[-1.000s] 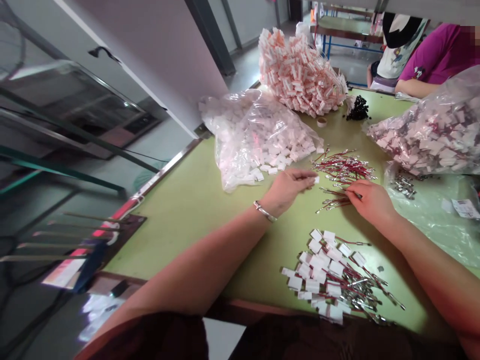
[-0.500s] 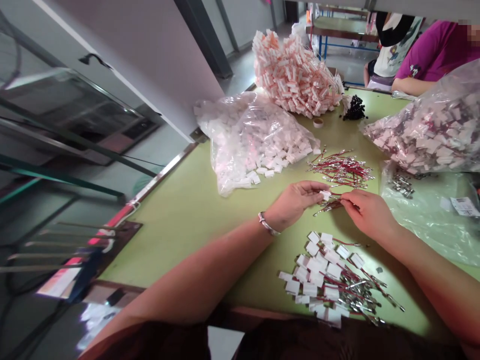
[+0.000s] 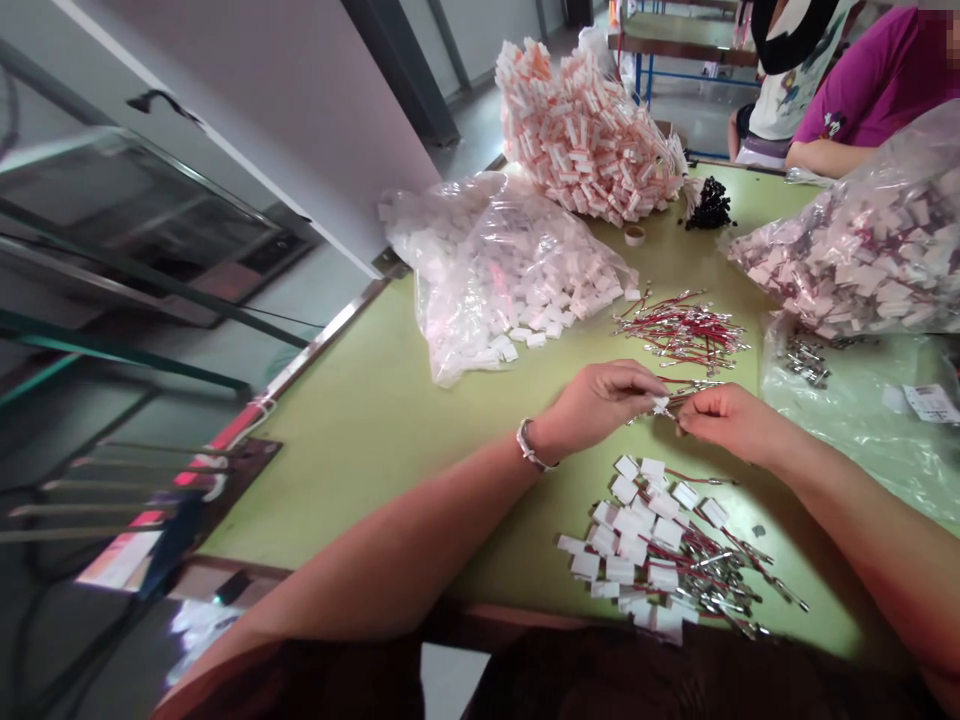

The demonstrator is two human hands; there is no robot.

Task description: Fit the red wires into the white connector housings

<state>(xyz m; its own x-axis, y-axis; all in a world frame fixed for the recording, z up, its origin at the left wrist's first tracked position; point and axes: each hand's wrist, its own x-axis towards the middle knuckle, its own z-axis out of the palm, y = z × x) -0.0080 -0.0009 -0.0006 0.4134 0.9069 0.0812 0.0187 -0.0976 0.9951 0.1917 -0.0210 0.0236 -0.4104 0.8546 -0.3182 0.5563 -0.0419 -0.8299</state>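
Between the thumb and fingers of my left hand [image 3: 611, 402] is a small white plastic connector housing [image 3: 661, 405]. My right hand [image 3: 721, 418] pinches close beside it, apparently on a thin wire whose end is mostly hidden by the fingers. Beyond both hands lies a pile of short red wires with metal terminals [image 3: 686, 330], and a few more lie just behind my fingertips. Nearer to me is a heap of white housings with red wires attached [image 3: 637, 535], their metal ends pointing right.
A clear bag of white housings [image 3: 517, 270] lies at the back left, another bag [image 3: 862, 240] at the right. Behind stand a large stack of white-and-orange pieces [image 3: 585, 140], a tape roll [image 3: 634, 236] and black-tipped wires [image 3: 709, 204]. A person in purple [image 3: 862, 90] sits across.
My hands have drawn closer together, the left shifting slightly right with the housing. My right hand has turned and dropped a little. The camera view has tilted slightly.
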